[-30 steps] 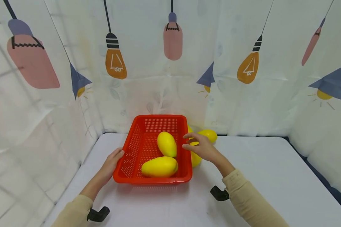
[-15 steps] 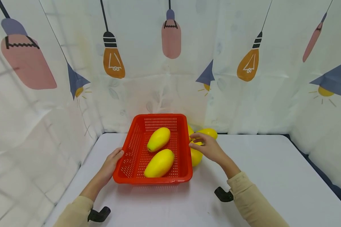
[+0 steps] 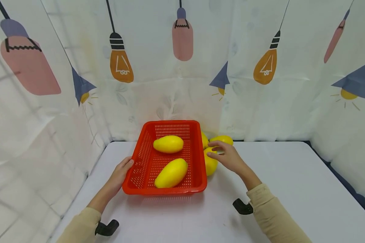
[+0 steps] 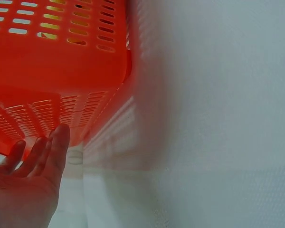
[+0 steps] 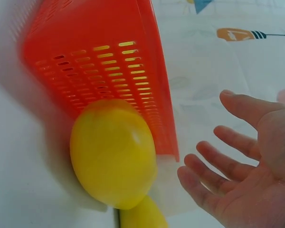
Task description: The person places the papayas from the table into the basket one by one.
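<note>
In the head view, my left hand holds the left rim of a red perforated plastic basket. From the left wrist view, its fingers lie against the basket's outer wall. Inside are two smooth yellow oval fruits, mango- or papaya-like: a rear fruit lying crosswise and a front fruit lying diagonally. My right hand hovers right of the basket, fingers loosely bent and holding nothing. Beside the basket's right wall sits another yellow fruit, apart from the right hand in the right wrist view.
More yellow fruits stand behind the right hand, including one at the back and one partly hidden by the basket. The white table meets a patterned curtain at the rear. Dark curved pieces stick out by both wrists.
My right hand has drawn back to the right from the basket's rim. Both fruits in the basket have turned, the rear one also shifting left. My left hand has stayed on the rim.
</note>
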The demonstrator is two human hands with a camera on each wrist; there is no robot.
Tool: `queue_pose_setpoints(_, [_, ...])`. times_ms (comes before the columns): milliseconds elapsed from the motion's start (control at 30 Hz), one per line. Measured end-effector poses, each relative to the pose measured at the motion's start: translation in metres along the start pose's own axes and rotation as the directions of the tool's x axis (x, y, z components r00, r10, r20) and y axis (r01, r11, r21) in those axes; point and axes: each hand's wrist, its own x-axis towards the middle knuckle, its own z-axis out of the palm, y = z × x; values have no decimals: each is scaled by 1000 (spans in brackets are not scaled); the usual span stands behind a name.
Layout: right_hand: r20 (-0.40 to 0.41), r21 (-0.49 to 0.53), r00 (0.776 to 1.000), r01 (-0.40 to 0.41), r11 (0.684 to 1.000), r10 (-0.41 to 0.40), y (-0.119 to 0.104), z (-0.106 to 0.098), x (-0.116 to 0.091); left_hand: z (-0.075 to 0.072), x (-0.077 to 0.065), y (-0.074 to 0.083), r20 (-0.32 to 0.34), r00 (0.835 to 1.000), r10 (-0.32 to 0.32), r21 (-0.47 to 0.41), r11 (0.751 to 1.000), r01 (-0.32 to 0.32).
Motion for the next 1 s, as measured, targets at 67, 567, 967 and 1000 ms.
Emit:
queue_pose_setpoints(67, [2,0,1000,1,1000,-1,2,0,-1,1,0,-1,-2,1000,3,4,1000,-3])
queue_pose_setpoints(567, [8,-47,996,-89,995,90,19,-4,-8,0,-2,0,2,1000,3,20,1000,-3])
queue_pose_setpoints(967, [16,-34,985,-172,984,173,31,2,-18,-2,-1,0,9,1000,-9,47,999,9])
queue_pose_setpoints(1000, [16,-29,983,-180,983,181,32,3,-18,-2,-1,0,9,1000,-6,44,999,5])
